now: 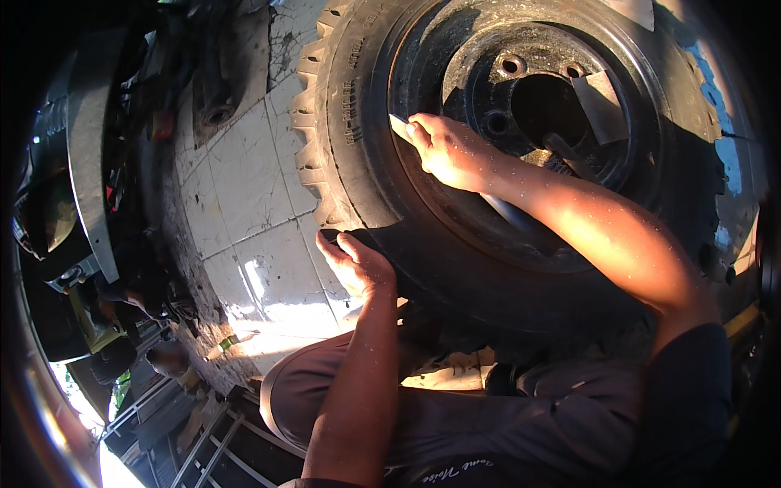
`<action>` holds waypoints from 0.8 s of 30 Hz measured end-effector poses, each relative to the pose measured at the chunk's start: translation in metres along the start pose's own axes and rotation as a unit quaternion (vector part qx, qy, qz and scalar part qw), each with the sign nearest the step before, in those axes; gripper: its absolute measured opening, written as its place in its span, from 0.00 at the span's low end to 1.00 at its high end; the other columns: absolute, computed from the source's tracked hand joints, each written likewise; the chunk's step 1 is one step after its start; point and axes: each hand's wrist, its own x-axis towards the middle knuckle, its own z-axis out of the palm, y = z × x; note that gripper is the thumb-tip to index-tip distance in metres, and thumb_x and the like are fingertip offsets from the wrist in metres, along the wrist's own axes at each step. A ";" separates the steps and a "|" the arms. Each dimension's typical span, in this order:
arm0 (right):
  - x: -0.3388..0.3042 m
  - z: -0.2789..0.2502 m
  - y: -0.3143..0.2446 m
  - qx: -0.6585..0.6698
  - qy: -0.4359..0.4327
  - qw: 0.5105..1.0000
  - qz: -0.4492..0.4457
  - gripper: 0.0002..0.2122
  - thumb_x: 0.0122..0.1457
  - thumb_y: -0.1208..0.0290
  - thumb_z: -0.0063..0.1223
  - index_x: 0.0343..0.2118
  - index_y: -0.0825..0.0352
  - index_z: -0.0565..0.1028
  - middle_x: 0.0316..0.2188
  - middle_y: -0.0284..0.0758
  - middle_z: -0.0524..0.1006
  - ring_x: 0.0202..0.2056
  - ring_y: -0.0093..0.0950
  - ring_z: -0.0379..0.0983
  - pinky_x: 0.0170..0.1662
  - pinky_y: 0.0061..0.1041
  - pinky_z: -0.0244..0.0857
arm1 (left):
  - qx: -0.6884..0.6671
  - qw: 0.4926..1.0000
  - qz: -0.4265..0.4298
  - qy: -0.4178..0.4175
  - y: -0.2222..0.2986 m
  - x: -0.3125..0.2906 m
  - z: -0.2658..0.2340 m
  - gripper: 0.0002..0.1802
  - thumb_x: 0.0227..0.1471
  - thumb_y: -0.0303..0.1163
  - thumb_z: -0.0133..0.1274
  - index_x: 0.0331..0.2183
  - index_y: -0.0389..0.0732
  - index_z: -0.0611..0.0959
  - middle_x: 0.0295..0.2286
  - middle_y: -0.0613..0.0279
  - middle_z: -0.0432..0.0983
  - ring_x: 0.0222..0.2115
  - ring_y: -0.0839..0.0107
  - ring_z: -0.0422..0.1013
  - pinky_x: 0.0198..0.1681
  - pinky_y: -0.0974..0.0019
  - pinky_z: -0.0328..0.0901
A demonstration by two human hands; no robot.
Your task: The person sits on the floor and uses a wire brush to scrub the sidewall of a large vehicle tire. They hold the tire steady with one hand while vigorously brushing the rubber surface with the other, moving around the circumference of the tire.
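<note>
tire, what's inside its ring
A dark metal wheel with bolt holes around a centre hole. The right hand and forearm cover part of the wheel; the centre hole is too dark to see into.

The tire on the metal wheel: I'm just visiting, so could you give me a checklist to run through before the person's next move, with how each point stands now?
1. Right grip closed around the flat metal tool: ok.
2. Left grip at the tire's outer edge, apart from the tool: ok.
3. Tool tip wedged between tire and wheel: cannot tell; it lies across the wheel's edge, but the contact is unclear.
4. Hands protected by gloves: not ok, both are bare.
5. Even light on the tire: not ok, a dark shadow covers its near side.
6. Tire steady underneath: cannot tell, its underside is hidden.
</note>
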 end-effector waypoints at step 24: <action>0.012 0.000 0.004 0.127 -0.030 0.989 0.075 0.18 0.71 0.54 0.33 0.46 0.64 0.68 0.20 0.32 0.71 0.16 0.21 0.66 0.20 0.24 0.62 | 0.000 1.000 -0.011 -0.002 0.008 -0.004 -0.005 0.34 0.63 0.46 0.36 0.63 0.37 0.59 0.61 0.43 0.59 0.61 0.47 0.57 0.63 0.56 0.50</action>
